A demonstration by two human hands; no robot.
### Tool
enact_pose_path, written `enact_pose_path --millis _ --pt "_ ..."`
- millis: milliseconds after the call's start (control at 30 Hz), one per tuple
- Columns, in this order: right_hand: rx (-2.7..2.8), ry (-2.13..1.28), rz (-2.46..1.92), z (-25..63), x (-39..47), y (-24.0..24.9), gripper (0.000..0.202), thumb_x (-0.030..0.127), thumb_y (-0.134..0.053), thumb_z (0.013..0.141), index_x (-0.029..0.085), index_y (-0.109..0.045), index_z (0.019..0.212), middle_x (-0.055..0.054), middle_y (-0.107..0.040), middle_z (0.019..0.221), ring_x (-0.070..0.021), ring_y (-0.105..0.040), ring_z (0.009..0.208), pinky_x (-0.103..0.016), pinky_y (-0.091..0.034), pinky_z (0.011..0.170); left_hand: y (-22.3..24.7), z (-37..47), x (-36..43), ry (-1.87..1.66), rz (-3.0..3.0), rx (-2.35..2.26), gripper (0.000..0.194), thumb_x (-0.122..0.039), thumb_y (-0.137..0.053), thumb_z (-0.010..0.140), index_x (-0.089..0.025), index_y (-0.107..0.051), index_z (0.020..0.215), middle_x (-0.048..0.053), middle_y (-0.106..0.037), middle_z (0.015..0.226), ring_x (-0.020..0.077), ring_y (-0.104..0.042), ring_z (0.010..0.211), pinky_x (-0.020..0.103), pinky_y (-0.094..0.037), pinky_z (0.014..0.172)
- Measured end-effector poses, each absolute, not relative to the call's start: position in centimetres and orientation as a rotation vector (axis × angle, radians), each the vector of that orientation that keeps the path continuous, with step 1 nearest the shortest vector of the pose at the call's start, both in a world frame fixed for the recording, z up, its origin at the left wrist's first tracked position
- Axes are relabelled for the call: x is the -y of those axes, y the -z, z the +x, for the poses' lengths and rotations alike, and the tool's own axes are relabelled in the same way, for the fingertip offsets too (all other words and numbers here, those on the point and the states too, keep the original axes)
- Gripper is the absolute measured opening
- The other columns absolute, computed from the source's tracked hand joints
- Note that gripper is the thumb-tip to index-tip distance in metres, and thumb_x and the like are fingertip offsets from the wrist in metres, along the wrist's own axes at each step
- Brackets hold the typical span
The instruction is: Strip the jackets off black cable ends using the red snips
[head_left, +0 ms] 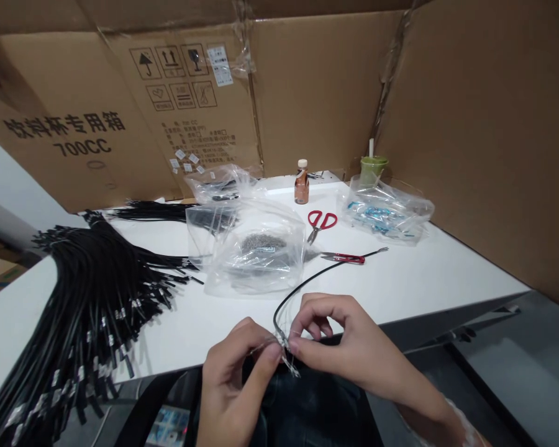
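Observation:
A black cable [300, 287] curves over the white table, its near end between my hands at the front edge and its far end by the red snips [349, 258]. My left hand [242, 372] pinches that near end, where thin silvery strands fan out. Thumb and index finger of my right hand [330, 335] are pressed together at the same spot, just right of the left fingertips, on fine strands of the cable. Right behind the hands lies a clear plastic bag [256, 254] holding small grey metal pieces.
A large bundle of black cables [97, 279] covers the left side of the table [466, 273]. Red-handled scissors [321, 223], a small bottle [302, 183], a bag with blue pieces [384, 214] and a green cup [372, 169] stand or lie farther back. Cardboard walls [326, 93] enclose the rear and right.

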State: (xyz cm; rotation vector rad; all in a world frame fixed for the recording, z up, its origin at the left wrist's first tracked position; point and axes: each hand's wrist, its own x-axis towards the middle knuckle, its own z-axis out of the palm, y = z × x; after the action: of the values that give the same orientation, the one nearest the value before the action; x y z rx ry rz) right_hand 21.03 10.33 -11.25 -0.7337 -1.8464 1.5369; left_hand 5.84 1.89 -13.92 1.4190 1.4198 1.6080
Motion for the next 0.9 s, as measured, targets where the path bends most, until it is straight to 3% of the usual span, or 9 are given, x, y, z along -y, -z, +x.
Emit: enact_pose_path --millis 167,433,633,900 --pt "1.767 -1.655 -0.74 20.7 -9.9 11.5 0.024 0.036 -0.083 0.07 0.016 -0.07 0.069 0.004 -0.047 0.062 -0.0101 -0.039 0.06 -0.024 -0.031 0.055 13.5 6.3 -1.6 -1.578 1.607 -1.531 0.023 -0.023 -0.058 0.09 -0.02 -0.059 0.067 -0.002 -0.051 0.061 0.0124 -0.048 0.059 0.024 -0.037 0.056" --pt "1.666 -1.913 -0.737 20.6 -9.8 12.6 0.032 0.043 -0.087 0.062 0.016 -0.071 0.064 0.003 -0.051 0.057 -0.009 -0.038 0.055 -0.023 -0.028 0.048 13.7 6.0 -1.3 -1.485 1.67 -1.511 0.028 -0.023 -0.05 0.095 -0.021 -0.053 0.067 -0.003 -0.047 0.063 0.0115 -0.046 0.06 0.024 -0.036 0.056" --pt "1.677 -1.961 -0.718 20.0 -9.8 13.5 0.028 0.034 -0.086 0.065 0.015 -0.065 0.067 0.005 -0.043 0.057 -0.0079 -0.033 0.054 -0.022 -0.023 0.048 14.4 5.6 -1.3 -1.464 1.547 -1.44 0.033 -0.037 -0.051 0.094 -0.02 -0.049 0.066 -0.003 -0.042 0.063 0.0118 -0.039 0.058 0.025 -0.031 0.054" --pt "1.741 -1.985 -0.606 20.0 -10.0 13.0 0.018 0.02 -0.071 0.073 0.016 -0.054 0.066 0.004 -0.045 0.062 -0.0088 -0.033 0.059 -0.023 -0.025 0.054 14.7 6.0 -1.5 -1.476 1.33 -1.305 0.036 -0.037 -0.052 0.094 -0.019 -0.047 0.064 -0.004 -0.039 0.062 0.0115 -0.036 0.059 0.024 -0.031 0.055"
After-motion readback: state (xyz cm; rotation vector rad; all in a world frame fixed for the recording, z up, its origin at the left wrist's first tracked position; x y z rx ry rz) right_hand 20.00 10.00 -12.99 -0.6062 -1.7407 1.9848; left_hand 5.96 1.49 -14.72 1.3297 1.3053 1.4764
